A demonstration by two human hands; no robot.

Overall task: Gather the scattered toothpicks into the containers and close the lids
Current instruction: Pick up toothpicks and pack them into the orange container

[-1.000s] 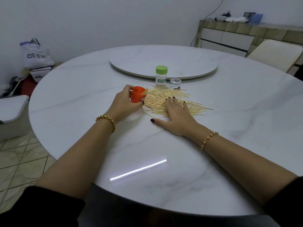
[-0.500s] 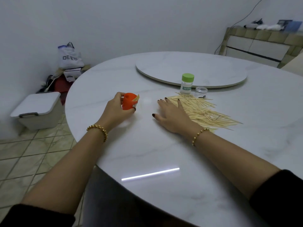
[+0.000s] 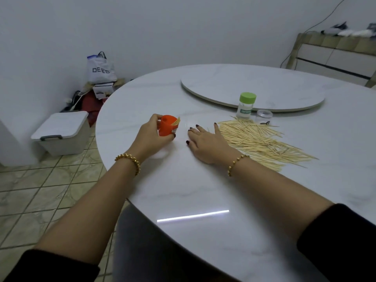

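Now: left hand [image 3: 150,135] curls round orange container [image 3: 167,127], held tilted just above the table [image 3: 203,190]; toothpick tips [image 3: 177,121] poke from its mouth. Right hand [image 3: 205,141] lies flat on the table, fingers straight and spread, just beside the loose pile [image 3: 258,139]. Green-lidded jar [image 3: 246,105] stands upright beyond the pile, with a clear cap [image 3: 263,116] beside it.

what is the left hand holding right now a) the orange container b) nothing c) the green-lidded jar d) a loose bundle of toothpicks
a: the left hand grips the orange container, which has a few toothpicks poking out of it, while the green-lidded jar stands untouched near the turntable.
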